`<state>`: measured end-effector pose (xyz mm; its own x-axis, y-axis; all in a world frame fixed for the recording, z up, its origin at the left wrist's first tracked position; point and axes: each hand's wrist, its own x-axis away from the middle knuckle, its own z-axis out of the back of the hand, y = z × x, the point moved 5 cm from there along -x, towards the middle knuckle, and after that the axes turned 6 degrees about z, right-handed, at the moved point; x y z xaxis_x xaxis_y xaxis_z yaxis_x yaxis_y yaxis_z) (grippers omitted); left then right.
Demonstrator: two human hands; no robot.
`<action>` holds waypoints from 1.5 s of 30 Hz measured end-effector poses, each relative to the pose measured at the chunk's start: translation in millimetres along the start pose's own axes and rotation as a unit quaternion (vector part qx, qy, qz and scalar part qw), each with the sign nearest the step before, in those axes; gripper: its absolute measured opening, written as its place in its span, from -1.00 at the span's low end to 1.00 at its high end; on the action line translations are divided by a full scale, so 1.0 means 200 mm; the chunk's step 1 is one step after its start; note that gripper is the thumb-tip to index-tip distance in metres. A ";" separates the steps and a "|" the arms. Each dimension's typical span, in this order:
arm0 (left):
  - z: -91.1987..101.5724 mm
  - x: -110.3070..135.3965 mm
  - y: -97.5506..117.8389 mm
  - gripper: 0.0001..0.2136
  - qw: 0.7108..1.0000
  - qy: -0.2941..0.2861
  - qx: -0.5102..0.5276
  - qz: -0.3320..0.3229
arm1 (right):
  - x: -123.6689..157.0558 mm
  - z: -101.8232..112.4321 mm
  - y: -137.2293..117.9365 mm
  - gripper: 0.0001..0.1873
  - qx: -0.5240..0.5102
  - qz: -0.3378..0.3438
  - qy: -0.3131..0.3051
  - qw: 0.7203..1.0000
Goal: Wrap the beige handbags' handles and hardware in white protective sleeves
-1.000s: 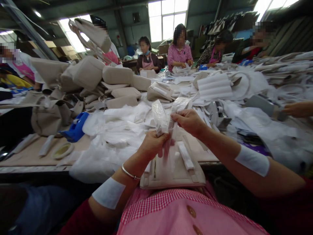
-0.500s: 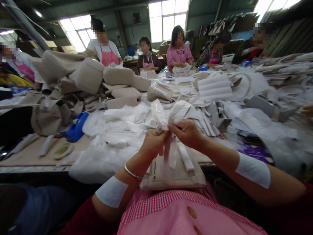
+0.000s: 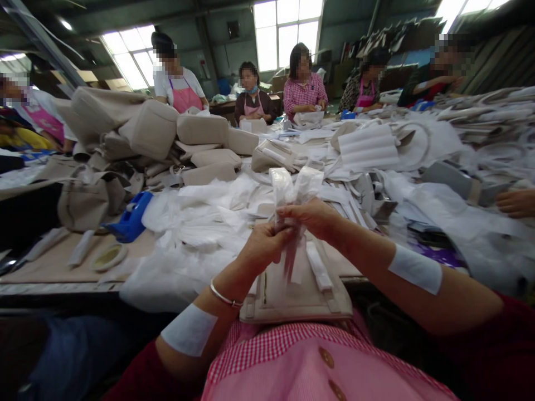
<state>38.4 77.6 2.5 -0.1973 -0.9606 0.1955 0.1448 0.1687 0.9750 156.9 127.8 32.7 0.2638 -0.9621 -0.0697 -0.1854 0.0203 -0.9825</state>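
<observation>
Both hands meet in front of me on a piece of clear plastic wrap (image 3: 282, 182), whose two ends stand up above the fingers while a strip dangles below. My left hand (image 3: 265, 245) is closed on it from the left. From the right, my right hand (image 3: 315, 217) pinches it with thumb and fingers. Under the hands a beige handbag (image 3: 292, 301) lies flat at the table edge against my apron. A white wrapped strip (image 3: 318, 266) rests on the bag, and a short zip shows at its left. The fingertips partly hide the plastic.
Beige bags (image 3: 150, 128) are heaped at the left back. A blue tape dispenser (image 3: 130, 217) and a tape roll (image 3: 108, 257) lie left. White plastic sheets (image 3: 188, 239) cover the table beside my left hand. A co-worker's hand (image 3: 516, 203) is at the right edge. Several people stand across the table.
The upright plastic ends have drawn closer together and stand narrower. My right hand has shifted slightly left and up over the left fingers. The bag stays in place.
</observation>
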 end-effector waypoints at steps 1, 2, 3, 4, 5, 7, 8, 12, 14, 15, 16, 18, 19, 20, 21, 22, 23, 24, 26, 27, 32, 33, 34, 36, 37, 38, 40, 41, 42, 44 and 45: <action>0.01 0.01 0.01 -0.74 1.000 -0.019 -0.004 -0.022 | -0.01 0.02 -0.02 -0.75 -0.005 0.018 0.024 1.000; 0.02 0.01 0.01 -0.72 0.998 -0.037 -0.011 -0.040 | -0.02 0.03 -0.03 -0.75 -0.010 0.029 0.040 0.999; 0.04 0.02 0.01 -0.70 0.997 -0.048 -0.020 -0.052 | -0.03 0.05 -0.05 -0.74 -0.011 0.039 0.054 0.998; 0.05 0.02 0.01 -0.68 0.996 -0.049 -0.034 -0.060 | -0.03 0.06 -0.06 -0.74 -0.002 0.052 0.068 0.996; 0.06 0.02 0.01 -0.66 0.996 -0.041 -0.048 -0.065 | -0.03 0.07 -0.07 -0.75 0.009 0.062 0.079 0.995; 0.06 0.01 0.01 -0.62 0.995 -0.021 -0.067 -0.073 | -0.03 0.07 -0.08 -0.77 0.027 0.068 0.087 0.993; 0.06 0.00 0.01 -0.61 0.995 -0.011 -0.067 -0.077 | -0.02 0.07 -0.06 -0.79 0.030 0.065 0.086 0.994; 0.07 -0.04 0.02 -0.64 0.993 0.055 -0.052 -0.093 | 0.02 0.03 0.02 -0.81 0.016 0.042 0.072 0.996; 0.08 -0.05 0.02 -0.66 0.990 0.085 -0.053 -0.101 | 0.04 0.01 0.04 -0.82 0.003 0.048 0.062 0.997; 0.08 -0.05 0.03 -0.67 0.989 0.090 -0.051 -0.103 | 0.05 0.01 0.04 -0.82 -0.001 0.055 0.059 0.997; 0.08 -0.05 0.03 -0.67 0.990 0.088 -0.043 -0.105 | 0.05 0.00 0.03 -0.81 -0.003 0.061 0.057 0.996; 0.08 -0.04 0.03 -0.70 0.992 0.063 -0.014 -0.108 | 0.05 0.01 0.01 -0.80 0.000 0.066 0.056 0.996; 0.06 -0.03 0.03 -0.71 0.994 0.039 -0.003 -0.105 | 0.05 0.01 0.00 -0.80 0.003 0.064 0.058 0.996; 0.05 -0.03 0.02 -0.70 0.995 0.011 0.002 -0.098 | 0.05 0.02 0.00 -0.79 0.008 0.061 0.061 0.996; 0.04 -0.02 0.01 -0.69 0.996 -0.014 -0.003 -0.087 | 0.04 0.02 0.00 -0.78 0.011 0.059 0.065 0.996; 0.03 -0.01 0.00 -0.67 0.997 -0.027 -0.017 -0.076 | 0.04 0.03 0.00 -0.77 0.015 0.057 0.068 0.996; 0.03 -0.01 -0.01 -0.64 0.997 -0.026 -0.036 -0.067 | 0.03 0.03 0.00 -0.76 0.020 0.054 0.065 0.996; 0.04 0.00 -0.01 -0.62 0.996 -0.013 -0.053 -0.065 | 0.03 0.03 0.00 -0.75 0.026 0.053 0.061 0.996; 0.08 0.00 -0.01 -0.61 0.994 0.033 -0.068 -0.074 | 0.02 0.04 0.00 -0.72 0.035 0.051 0.055 0.997; 0.10 0.00 -0.01 -0.63 0.993 0.054 -0.066 -0.078 | 0.01 0.05 -0.01 -0.71 0.034 0.045 0.057 0.997; 0.20 -0.03 -0.05 -0.71 0.996 0.071 -0.027 -0.042 | -0.04 0.10 -0.09 -0.70 -0.041 0.003 0.073 0.996; 0.20 -0.04 -0.07 -0.72 0.997 0.061 -0.012 -0.035 | -0.05 0.10 -0.11 -0.69 -0.055 0.005 0.074 0.996; 0.19 -0.05 -0.08 -0.72 0.998 0.046 0.007 -0.032 | -0.06 0.11 -0.12 -0.68 -0.068 0.007 0.076 0.995; 0.15 -0.05 -0.10 -0.69 0.998 0.007 0.050 -0.037 | -0.07 0.11 -0.13 -0.68 -0.096 0.000 0.078 0.992; 0.13 -0.05 -0.11 -0.66 0.997 -0.013 0.065 -0.043 | -0.08 0.10 -0.12 -0.69 -0.109 -0.007 0.079 0.991; 0.11 -0.05 -0.12 -0.63 0.996 -0.034 0.071 -0.048 | -0.08 0.10 -0.11 -0.69 -0.119 -0.016 0.081 0.989; 0.08 -0.05 -0.13 -0.59 0.995 -0.076 0.055 -0.043 | -0.10 0.10 -0.09 -0.70 -0.130 -0.032 0.087 0.987; 0.06 -0.06 -0.14 -0.58 0.994 -0.092 0.036 -0.034 | -0.11 0.10 -0.08 -0.72 -0.135 -0.037 0.091 0.986; 0.06 -0.06 -0.15 -0.58 0.994 -0.103 0.017 -0.022 | -0.11 0.10 -0.08 -0.73 -0.140 -0.038 0.094 0.985; 0.06 -0.07 -0.16 -0.60 0.995 -0.101 -0.004 0.001 | -0.13 0.11 -0.07 -0.75 -0.147 -0.033 0.099 0.984; 0.06 -0.08 -0.15 -0.62 0.996 -0.088 -0.003 0.004 | -0.14 0.12 -0.07 -0.75 -0.148 -0.028 0.103 0.983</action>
<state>24.8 90.7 -29.5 -0.3625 -0.9056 0.2201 0.1532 0.1750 0.9726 175.2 160.3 44.3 0.0892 -0.9948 0.0496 -0.4514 -0.0848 -0.8883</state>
